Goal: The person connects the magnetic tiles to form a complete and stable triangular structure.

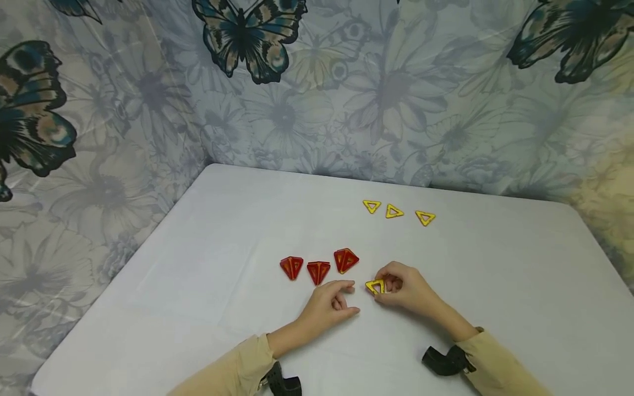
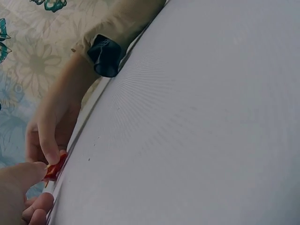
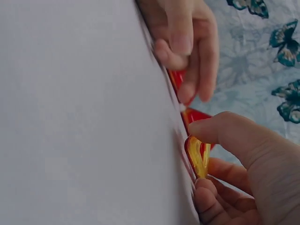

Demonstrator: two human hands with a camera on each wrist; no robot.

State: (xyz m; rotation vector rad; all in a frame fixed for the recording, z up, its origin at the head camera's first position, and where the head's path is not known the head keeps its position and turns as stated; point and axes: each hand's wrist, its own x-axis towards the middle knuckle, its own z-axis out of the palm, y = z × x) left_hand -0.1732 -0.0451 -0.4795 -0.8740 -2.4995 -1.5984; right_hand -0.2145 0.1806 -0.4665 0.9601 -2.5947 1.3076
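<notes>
My right hand pinches a yellow open-centred triangle tile between thumb and fingers, low over the white table. The right wrist view shows the tile standing on edge in that grip. Facing it from the left, my left hand holds nothing; its thumb and forefinger are spread apart. Just beyond the left fingers lie three red pyramid-shaped pieces: a left one, a middle one and a right one.
Toward the back of the table lie three more yellow triangles: a left one, a middle one and a right one. Butterfly-patterned cloth hangs behind the table and along its left side.
</notes>
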